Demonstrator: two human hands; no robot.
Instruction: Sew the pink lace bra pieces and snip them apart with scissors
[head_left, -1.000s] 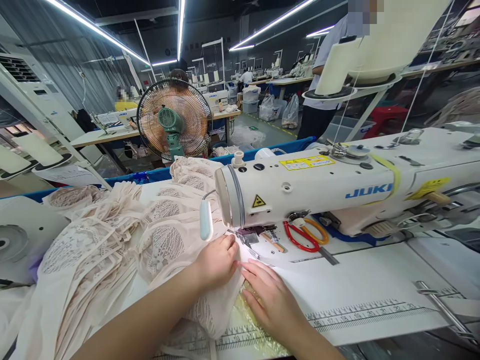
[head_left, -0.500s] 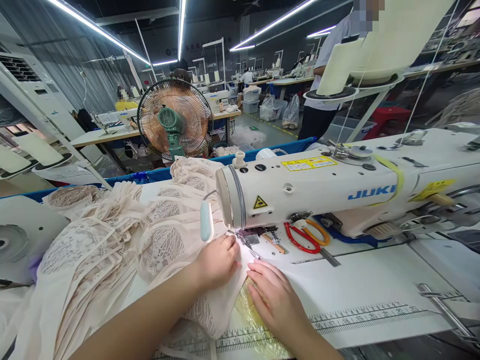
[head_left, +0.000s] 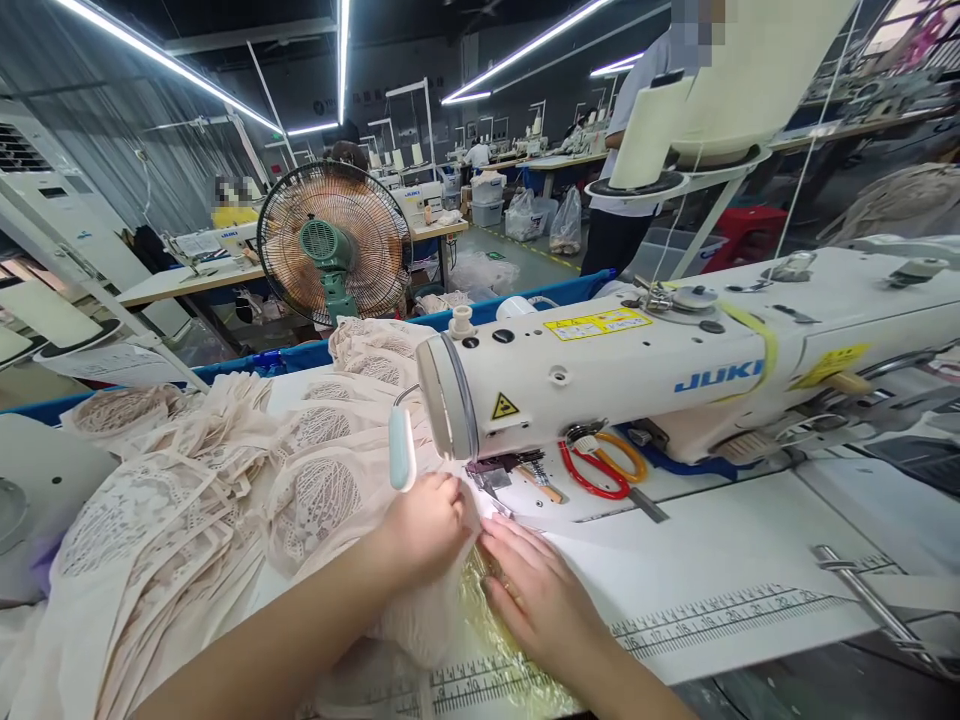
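My left hand (head_left: pixel 431 525) is closed on the edge of a sheer beige lace garment (head_left: pixel 420 620), just in front of the sewing machine head (head_left: pixel 450 400). Low beside it, my right hand (head_left: pixel 536 590) has its fingers stretched out, the tips touching the garment's edge near the needle area. Its thumb stands apart from the fingers. Under the right palm lies a crumpled, shiny, yellowish translucent material (head_left: pixel 487 610). The needle and presser foot are mostly hidden behind the machine head and the left hand.
A pile of beige lace pieces (head_left: pixel 172 490) covers the left side. Red-handled scissors (head_left: pixel 592 470) lie under the machine arm, beside a small wooden-handled brush (head_left: pixel 544 485). A lamp (head_left: pixel 402 450) hangs by the head. A fan (head_left: pixel 334 240) and a standing person (head_left: pixel 622 180) are beyond.
The whole view has swung slightly right. My left hand has moved a little toward the machine, and the garment's lower part has shifted and blurred. The right hand stays at the edge.
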